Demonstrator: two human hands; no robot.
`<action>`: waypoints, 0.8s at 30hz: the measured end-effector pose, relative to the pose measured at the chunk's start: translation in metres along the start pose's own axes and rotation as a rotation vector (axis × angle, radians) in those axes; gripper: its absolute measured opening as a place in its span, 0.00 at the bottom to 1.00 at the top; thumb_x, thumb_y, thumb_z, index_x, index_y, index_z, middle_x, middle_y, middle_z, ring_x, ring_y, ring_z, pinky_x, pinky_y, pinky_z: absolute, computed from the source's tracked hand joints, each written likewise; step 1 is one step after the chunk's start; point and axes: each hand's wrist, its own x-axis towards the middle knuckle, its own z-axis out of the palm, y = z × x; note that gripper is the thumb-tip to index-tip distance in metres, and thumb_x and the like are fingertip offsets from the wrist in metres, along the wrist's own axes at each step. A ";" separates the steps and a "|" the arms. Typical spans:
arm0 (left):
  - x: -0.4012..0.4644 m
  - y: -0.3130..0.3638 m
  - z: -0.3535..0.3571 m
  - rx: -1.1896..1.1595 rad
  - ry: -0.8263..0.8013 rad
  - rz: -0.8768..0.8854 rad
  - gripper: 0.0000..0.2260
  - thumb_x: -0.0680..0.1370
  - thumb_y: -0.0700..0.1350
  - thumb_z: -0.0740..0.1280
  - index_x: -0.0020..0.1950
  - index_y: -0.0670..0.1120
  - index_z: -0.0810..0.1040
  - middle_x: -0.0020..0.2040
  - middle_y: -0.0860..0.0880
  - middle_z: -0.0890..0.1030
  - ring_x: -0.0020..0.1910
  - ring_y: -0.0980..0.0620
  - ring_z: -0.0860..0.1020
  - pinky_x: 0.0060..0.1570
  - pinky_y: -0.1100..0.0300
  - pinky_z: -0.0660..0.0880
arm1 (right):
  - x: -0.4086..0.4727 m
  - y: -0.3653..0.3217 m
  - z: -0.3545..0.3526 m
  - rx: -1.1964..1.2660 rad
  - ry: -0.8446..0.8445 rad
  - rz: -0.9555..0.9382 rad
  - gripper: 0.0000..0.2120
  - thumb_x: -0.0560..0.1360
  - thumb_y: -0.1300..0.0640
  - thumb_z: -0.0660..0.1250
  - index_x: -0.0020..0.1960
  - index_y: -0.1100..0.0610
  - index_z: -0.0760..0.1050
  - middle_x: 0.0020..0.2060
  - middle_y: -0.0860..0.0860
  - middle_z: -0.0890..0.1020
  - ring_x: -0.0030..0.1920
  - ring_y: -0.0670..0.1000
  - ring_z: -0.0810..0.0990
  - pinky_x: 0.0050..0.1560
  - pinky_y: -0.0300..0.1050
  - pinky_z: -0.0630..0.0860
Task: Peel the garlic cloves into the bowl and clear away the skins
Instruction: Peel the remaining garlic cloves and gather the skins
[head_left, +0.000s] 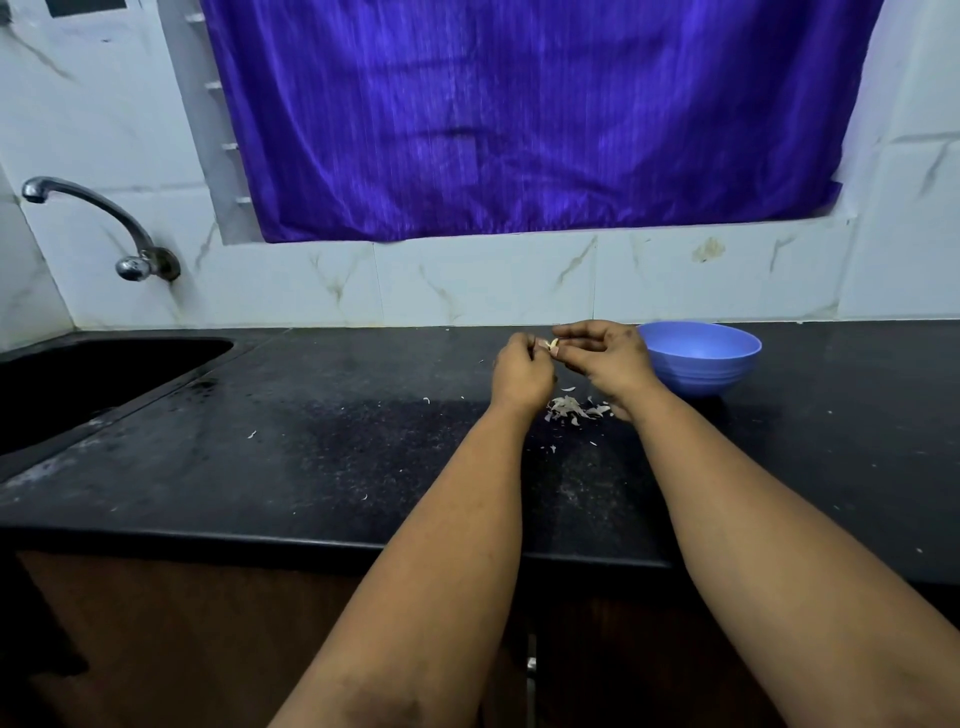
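Note:
A small pale garlic clove is held between both hands above the black counter. My left hand pinches it from the left with curled fingers. My right hand pinches it from the right with thumb and fingertips. A blue plastic bowl stands on the counter just right of my right hand; its contents are hidden. A small heap of papery garlic skins lies on the counter below the hands.
Stray skin flakes dot the black counter. A dark sink lies at the left with a metal tap on the tiled wall. A purple curtain hangs behind.

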 end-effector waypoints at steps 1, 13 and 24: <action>-0.001 0.002 0.000 -0.039 -0.006 -0.020 0.05 0.80 0.41 0.58 0.47 0.44 0.72 0.39 0.49 0.77 0.39 0.46 0.79 0.50 0.46 0.79 | 0.000 0.000 0.000 0.030 -0.009 0.015 0.09 0.69 0.67 0.74 0.46 0.55 0.81 0.40 0.54 0.83 0.45 0.50 0.81 0.55 0.45 0.79; -0.006 0.009 -0.005 -0.247 0.000 -0.192 0.13 0.80 0.43 0.54 0.37 0.44 0.68 0.35 0.46 0.72 0.35 0.47 0.70 0.37 0.54 0.70 | 0.002 -0.002 -0.003 0.240 0.032 0.067 0.07 0.69 0.71 0.73 0.41 0.61 0.79 0.36 0.55 0.82 0.37 0.47 0.81 0.43 0.36 0.79; 0.004 -0.013 -0.008 0.500 -0.116 -0.008 0.08 0.75 0.46 0.69 0.53 0.52 0.82 0.55 0.48 0.82 0.64 0.48 0.73 0.60 0.58 0.71 | 0.005 -0.002 -0.004 0.300 0.065 0.080 0.07 0.72 0.70 0.70 0.42 0.59 0.79 0.32 0.51 0.83 0.35 0.45 0.82 0.38 0.33 0.78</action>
